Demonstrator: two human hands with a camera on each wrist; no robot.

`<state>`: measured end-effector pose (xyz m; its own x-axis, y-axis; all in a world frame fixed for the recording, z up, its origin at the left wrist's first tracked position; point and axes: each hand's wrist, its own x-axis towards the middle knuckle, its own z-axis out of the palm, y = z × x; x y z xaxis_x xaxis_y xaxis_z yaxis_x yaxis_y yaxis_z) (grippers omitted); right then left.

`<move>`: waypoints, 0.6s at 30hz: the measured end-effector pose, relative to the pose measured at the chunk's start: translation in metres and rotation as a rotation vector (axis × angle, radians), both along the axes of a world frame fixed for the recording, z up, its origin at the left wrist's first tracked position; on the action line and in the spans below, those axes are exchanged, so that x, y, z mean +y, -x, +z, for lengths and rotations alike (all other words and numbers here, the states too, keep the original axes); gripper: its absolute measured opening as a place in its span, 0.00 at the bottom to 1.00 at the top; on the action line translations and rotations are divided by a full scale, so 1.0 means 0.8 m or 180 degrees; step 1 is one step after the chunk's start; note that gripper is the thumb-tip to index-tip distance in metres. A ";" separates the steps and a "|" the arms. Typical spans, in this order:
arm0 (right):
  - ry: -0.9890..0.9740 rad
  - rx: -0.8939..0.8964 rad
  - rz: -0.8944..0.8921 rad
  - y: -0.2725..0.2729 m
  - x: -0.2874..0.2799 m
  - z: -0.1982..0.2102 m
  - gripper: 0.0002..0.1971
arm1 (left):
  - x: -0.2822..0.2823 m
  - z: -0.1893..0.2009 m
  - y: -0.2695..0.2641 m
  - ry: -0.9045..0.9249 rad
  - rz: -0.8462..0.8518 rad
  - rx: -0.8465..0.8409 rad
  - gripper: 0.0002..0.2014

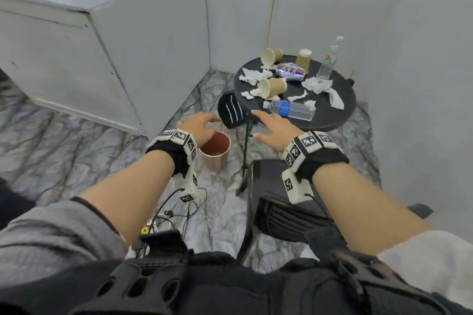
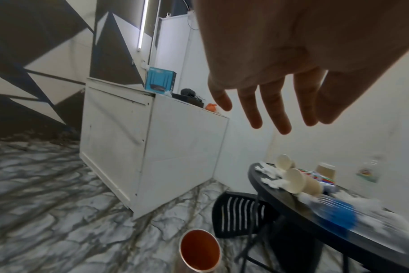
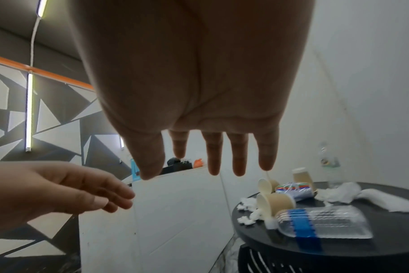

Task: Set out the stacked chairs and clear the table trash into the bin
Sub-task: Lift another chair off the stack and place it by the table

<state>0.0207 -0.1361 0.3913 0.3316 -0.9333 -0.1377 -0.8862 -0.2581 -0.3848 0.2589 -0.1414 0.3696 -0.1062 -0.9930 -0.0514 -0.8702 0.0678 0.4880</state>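
The left hand [image 1: 198,126] was open and held nothing; it hovered above the bin [image 1: 215,147], a round container on the floor that looked almost empty. The right hand [image 1: 275,126] was also open and empty, its fingers stretched toward the desk [image 1: 332,112] ahead and to the right. Nearest to it lay the crushed water bottle [image 1: 290,109], with its long axis across the reach. I judged the right hand closer. Behind lay three paper cups, two tipped and holding nothing visible, and tissues.
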 end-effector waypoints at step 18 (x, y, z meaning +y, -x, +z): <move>-0.0222 -0.0275 -0.0611 -0.279 -0.270 -0.105 0.25 | -0.252 -0.059 -0.280 -0.0169 0.0579 -0.0305 0.17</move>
<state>0.2435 -0.3522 0.3074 0.1620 -0.9697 -0.1830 -0.8795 -0.0578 -0.4724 0.4827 -0.3431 0.3225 0.0824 -0.9910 -0.1053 -0.9084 -0.1182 0.4010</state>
